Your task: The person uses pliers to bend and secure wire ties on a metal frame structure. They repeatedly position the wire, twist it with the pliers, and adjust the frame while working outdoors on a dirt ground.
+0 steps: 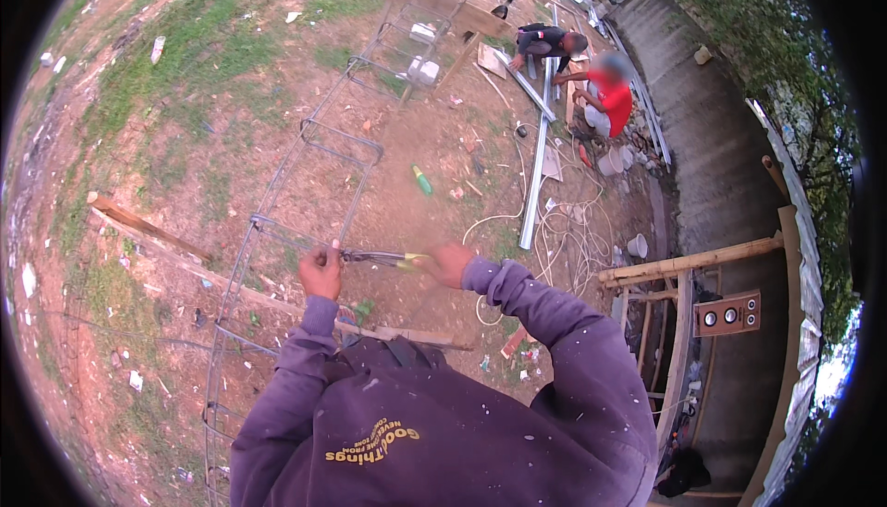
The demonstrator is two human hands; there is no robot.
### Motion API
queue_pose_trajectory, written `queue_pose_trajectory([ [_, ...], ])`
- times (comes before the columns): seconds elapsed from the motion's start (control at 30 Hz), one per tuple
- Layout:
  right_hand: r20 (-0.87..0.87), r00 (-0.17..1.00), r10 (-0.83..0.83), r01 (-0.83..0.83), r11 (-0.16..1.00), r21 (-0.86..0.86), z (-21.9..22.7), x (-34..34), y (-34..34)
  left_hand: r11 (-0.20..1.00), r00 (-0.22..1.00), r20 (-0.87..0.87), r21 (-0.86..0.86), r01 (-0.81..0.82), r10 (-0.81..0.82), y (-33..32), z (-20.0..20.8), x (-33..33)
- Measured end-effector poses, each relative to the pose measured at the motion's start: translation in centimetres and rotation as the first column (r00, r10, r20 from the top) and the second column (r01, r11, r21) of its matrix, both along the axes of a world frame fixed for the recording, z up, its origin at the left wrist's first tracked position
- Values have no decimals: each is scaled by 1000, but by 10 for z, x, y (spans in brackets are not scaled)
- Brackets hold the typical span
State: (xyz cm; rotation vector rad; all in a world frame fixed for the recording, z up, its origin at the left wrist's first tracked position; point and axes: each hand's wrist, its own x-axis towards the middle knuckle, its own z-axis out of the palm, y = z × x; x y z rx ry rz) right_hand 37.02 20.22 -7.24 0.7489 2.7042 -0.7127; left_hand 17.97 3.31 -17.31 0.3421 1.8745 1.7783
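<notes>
In front of my chest, my right hand (450,265) is closed on the yellow-green handle of a hand tool (412,262), which looks like pliers; motion blurs this hand. Thin dark strands (368,256), like tie wires, stretch from the tool toward my left hand. My left hand (321,272) is closed at their other end, thumb upward. Beside and beyond my left hand runs a long rebar cage (263,216) of thin bars with rectangular stirrups. Exactly where the strands end and the tool's metal begins is hard to make out.
A green bottle (422,180) lies on the dirt ahead. Two people, one in a red shirt (613,100), crouch by long metal profiles (536,174) at the far right. Pale cable (573,239) lies coiled there. Wooden boards (152,226) cross under the cage; a wooden frame (684,322) stands right.
</notes>
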Motion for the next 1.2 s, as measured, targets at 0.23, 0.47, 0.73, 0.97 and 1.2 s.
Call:
queue_pose_trajectory([
  [0.23,310,950,-24,150,909,-389,16,5,-11,1000,1000,11,16,-11,11,0,-2,0],
  [0.47,-277,898,341,-111,786,608,28,9,-23,1000,999,-35,16,-14,14,0,-6,0],
  [0.73,430,903,-18,347,622,-702,24,-3,1,1000,999,-43,18,-21,22,2,-9,-1],
  [0.97,-84,982,167,-164,985,47,33,14,-22,1000,998,-62,-5,-8,8,1,-3,-1],
  [1.2,39,999,35,-41,987,153,5,4,-24,1000,1000,-18,-2,-7,7,0,0,0],
])
